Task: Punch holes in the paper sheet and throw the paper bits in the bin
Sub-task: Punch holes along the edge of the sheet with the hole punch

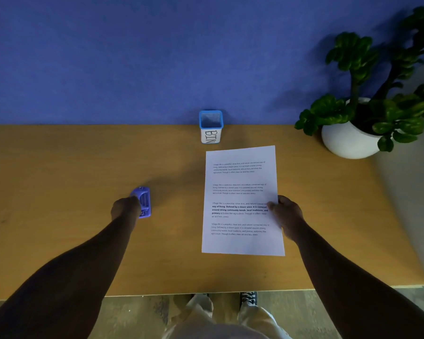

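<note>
A white printed paper sheet lies flat on the wooden table, right of centre. My right hand pinches its right edge, thumb on top of the text. A purple hole punch sits on the table at left of centre; my left hand grips its left side, covering part of it. A small blue mesh bin with a white label reading BIN stands at the back of the table, just beyond the sheet's top left corner.
A potted plant in a round white pot stands at the table's back right corner. A blue wall panel runs behind the table. The table's front edge is near my legs and shoes below.
</note>
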